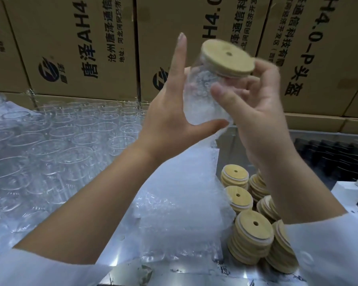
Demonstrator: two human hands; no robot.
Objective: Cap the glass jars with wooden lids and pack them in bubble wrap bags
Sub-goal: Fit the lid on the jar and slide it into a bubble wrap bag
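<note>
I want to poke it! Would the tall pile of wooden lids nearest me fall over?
Probably, yes. The pile of wooden lids is many loose discs stacked high, so a sideways poke would likely slide or topple them. Being flat and round, spilled lids might roll. The neighbouring piles stand close, so some could lean on them.

A person holds a capped glass jar (203, 100) tilted in the air in front of stacked cardboard boxes (81, 48). The wooden lid (228, 58), with a small hole in it, sits on the jar's mouth. The right hand (256, 112) curls round the jar just below the lid. The left hand (170, 112) is spread, forefinger straight up and thumb touching the jar's base. Bubble texture shows over the jar's body; whether the wrap encloses it is unclear. Below, rows of uncapped jars (70, 141) stand at left, bubble wrap bags (174, 203) lie in the middle, and stacks of lids (250, 234) lean at right.
</note>
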